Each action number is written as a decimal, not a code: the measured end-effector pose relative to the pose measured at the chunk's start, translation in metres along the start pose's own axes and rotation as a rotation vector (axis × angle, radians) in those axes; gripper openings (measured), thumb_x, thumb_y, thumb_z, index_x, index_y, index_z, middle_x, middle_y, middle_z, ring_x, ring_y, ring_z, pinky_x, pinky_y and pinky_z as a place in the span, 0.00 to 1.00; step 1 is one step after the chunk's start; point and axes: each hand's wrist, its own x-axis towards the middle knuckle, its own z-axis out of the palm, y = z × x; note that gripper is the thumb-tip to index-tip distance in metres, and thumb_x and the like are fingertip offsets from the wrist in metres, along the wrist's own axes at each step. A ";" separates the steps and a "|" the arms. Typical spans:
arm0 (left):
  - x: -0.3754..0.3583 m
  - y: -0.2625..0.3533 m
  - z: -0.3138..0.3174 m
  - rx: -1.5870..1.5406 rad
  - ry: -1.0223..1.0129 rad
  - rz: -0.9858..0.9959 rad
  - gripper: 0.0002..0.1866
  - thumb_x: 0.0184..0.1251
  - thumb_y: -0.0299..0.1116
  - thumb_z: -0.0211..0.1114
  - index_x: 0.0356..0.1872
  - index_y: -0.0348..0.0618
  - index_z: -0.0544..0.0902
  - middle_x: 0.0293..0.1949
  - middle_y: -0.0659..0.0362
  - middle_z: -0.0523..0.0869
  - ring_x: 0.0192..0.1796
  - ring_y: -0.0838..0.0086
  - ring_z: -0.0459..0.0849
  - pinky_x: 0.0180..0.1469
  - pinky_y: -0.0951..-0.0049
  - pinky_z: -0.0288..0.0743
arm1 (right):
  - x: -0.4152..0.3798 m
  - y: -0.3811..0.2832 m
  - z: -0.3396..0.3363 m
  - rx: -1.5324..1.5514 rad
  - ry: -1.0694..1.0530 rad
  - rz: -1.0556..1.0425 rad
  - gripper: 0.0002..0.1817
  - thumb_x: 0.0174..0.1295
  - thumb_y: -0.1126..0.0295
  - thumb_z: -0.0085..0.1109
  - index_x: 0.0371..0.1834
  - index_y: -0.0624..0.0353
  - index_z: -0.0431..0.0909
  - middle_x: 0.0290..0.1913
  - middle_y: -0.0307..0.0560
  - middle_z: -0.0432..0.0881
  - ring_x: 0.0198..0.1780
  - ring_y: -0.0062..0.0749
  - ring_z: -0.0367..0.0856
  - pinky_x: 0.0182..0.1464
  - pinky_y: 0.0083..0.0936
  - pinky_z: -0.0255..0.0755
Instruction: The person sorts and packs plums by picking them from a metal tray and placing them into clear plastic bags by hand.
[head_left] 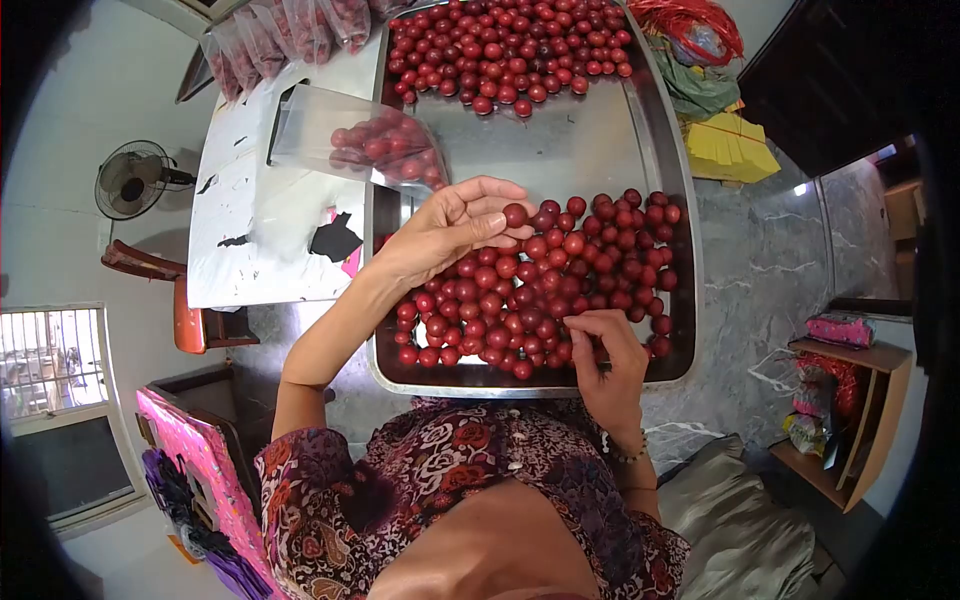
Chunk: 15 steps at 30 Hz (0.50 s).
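Note:
A large metal tray (698,300) holds two groups of round red fruits, one at the far end and one nearer me. Over the near fruits (480,310), my left hand (465,225) holds a single red fruit (515,215) at its fingertips. My right hand (608,362) is at the tray's near edge, its fingers curled down against the fruits; whether it grips one is hidden. Left of my left hand, a clear plastic bag (320,125) partly filled with red fruits lies on its side, its fruit end over the tray's left rim.
A white table (225,180) stands left of the tray, with several filled bags (290,35) at its far end. Yellow sheets (730,150) and red string (700,25) lie beyond the tray's right side. A fan (133,180) and an orange chair (190,318) are farther left.

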 end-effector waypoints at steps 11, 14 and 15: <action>0.007 -0.003 -0.009 -0.442 -0.144 -0.091 0.20 0.76 0.28 0.56 0.64 0.30 0.71 0.59 0.47 0.80 0.57 0.64 0.85 0.58 0.70 0.83 | -0.002 0.002 0.000 -0.001 -0.002 0.006 0.09 0.61 0.80 0.61 0.44 0.60 0.83 0.40 0.49 0.83 0.41 0.41 0.83 0.43 0.29 0.76; 0.008 -0.012 -0.018 -0.519 -0.182 -0.093 0.20 0.77 0.28 0.56 0.64 0.30 0.70 0.57 0.47 0.80 0.57 0.63 0.85 0.58 0.70 0.83 | -0.001 0.002 0.000 -0.001 -0.003 0.010 0.09 0.61 0.80 0.61 0.44 0.60 0.83 0.40 0.49 0.83 0.42 0.41 0.83 0.43 0.29 0.76; 0.008 -0.012 -0.018 -0.518 -0.182 -0.092 0.20 0.77 0.28 0.56 0.64 0.30 0.70 0.57 0.47 0.80 0.57 0.63 0.85 0.58 0.70 0.83 | -0.001 0.002 0.000 -0.001 -0.005 0.012 0.09 0.61 0.80 0.61 0.44 0.60 0.83 0.40 0.49 0.83 0.42 0.41 0.83 0.43 0.29 0.76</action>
